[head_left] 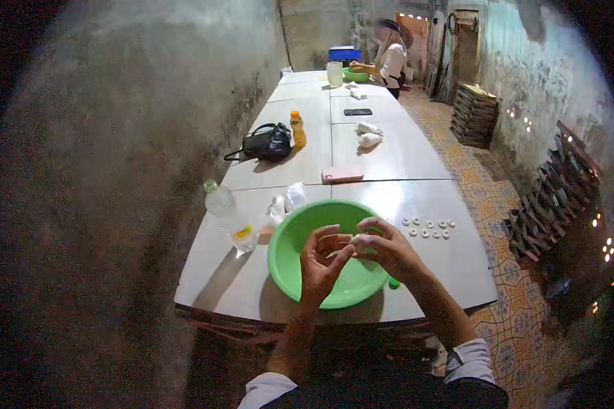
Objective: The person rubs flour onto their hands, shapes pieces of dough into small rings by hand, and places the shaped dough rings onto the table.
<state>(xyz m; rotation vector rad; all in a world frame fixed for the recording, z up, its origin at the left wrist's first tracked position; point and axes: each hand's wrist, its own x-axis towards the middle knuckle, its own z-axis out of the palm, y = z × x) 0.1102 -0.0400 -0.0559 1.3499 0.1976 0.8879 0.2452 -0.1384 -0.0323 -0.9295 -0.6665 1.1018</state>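
Note:
Over a green basin (286, 238), my two hands meet with the fingertips bent together. My left hand (323, 264) and my right hand (392, 251) pinch a small white piece of dough (357, 240) between thumbs and fingers. The fingertips look whitened, and they partly cover the piece. To the right of the basin, several small white dough rings (428, 223) lie in two rows on the white table (416, 293). A green bottle cap (393, 283) sits by the basin's right edge, below my right wrist.
Left of the basin stands a clear bottle (230, 211), with a crumpled white plastic bag (284, 204) beside it. Beyond are a pink phone (342, 175), a black bag (267, 143), and an orange bottle (298, 129). A person (391, 58) works at another green basin (356, 75).

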